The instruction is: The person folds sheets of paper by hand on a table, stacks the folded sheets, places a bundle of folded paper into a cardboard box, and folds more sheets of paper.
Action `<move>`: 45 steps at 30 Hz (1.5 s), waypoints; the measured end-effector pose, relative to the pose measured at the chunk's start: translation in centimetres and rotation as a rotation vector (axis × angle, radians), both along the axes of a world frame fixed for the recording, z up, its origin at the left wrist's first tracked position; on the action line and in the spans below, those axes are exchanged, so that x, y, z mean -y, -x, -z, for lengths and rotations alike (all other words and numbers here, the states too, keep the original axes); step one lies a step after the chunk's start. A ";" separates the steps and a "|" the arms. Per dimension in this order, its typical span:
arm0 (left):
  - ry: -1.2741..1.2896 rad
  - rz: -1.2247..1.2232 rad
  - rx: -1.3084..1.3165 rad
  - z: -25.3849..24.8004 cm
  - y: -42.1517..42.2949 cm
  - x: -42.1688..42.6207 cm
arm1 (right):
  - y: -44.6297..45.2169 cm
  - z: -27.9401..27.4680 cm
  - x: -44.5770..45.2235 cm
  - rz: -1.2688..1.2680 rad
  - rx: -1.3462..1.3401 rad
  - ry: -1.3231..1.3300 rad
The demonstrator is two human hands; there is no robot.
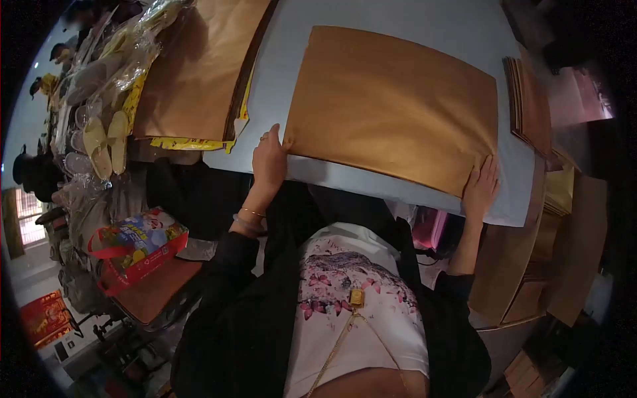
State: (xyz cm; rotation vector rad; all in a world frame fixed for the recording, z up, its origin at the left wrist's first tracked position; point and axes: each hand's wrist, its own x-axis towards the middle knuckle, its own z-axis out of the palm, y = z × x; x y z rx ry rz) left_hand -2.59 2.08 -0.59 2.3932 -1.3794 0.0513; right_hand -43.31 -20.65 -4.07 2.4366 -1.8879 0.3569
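A large sheet of brown kraft paper (395, 99) lies on the pale blue-grey table top, its near edge along the table's front. At the sheet's near left corner is my left hand (270, 160), fingers stretched forward along the side and the thumb side touching the corner. My right hand (482, 182) rests flat with fingers extended over the near right corner. Neither hand holds anything that I can see. Whether the brown piece is one layer or several does not show.
On the left stands a pile of larger brown sheets (199, 73) over yellow printed wrapping (189, 143). Folded brown paper (527, 99) is stacked at right. Slippers in clear plastic (106, 142) hang far left; a red printed bag (142, 245) sits on a brown seat below.
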 end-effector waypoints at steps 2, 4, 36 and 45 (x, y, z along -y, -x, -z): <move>-0.055 -0.087 -0.089 0.2 0.0 0.0 | -0.1 -0.4 -0.2 0.012 0.019 -0.040; -0.035 -0.127 -0.017 -0.4 0.5 -0.5 | -0.2 -0.5 -0.3 0.025 0.021 -0.028; 0.025 0.002 0.108 2.7 6.7 7.4 | 0.3 0.2 0.2 -0.017 0.051 -0.020; 0.089 -0.037 0.062 2.8 4.2 6.0 | -0.1 -0.5 -0.4 -0.026 0.046 0.004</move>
